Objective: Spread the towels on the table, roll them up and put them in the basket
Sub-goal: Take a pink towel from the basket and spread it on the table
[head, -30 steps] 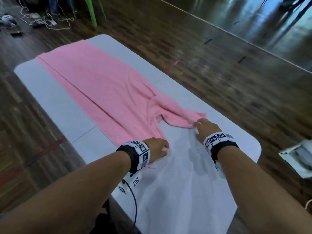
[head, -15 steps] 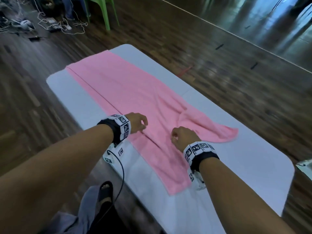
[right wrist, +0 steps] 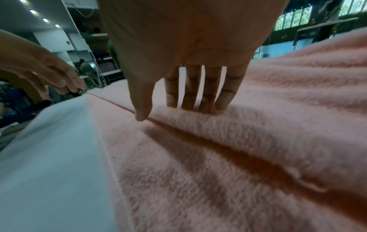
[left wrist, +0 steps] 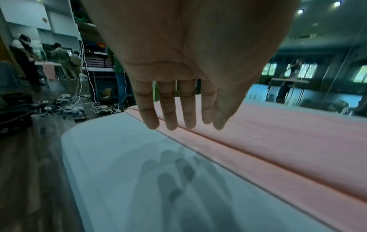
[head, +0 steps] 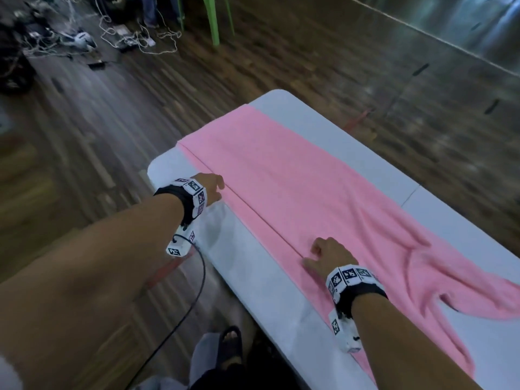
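A pink towel (head: 295, 175) lies lengthwise on the white table (head: 247, 266), one layer folded over along a straight edge near me. Its right end is rumpled and puckered. My left hand (head: 213, 187) is at the far part of that folded edge. In the left wrist view it (left wrist: 186, 109) is flat, with straight fingers just above the towel (left wrist: 288, 141). My right hand (head: 326, 253) rests on the towel nearer to me. The right wrist view shows its straight fingers (right wrist: 190, 94) pressing into the upper layer (right wrist: 258, 125) beside the edge. No basket is in view.
The table's near long edge runs just below my arms, with a bare white strip (left wrist: 119, 172) beside the towel. Wooden floor surrounds the table. Green chair legs (head: 213, 21) and tangled cables (head: 135, 38) are at the far left. My sandalled foot (head: 230, 344) stands by the table.
Both hands have let go of the towel's right end and moved left along its folded edge. The left hand has gone farther. The view has swung with them.
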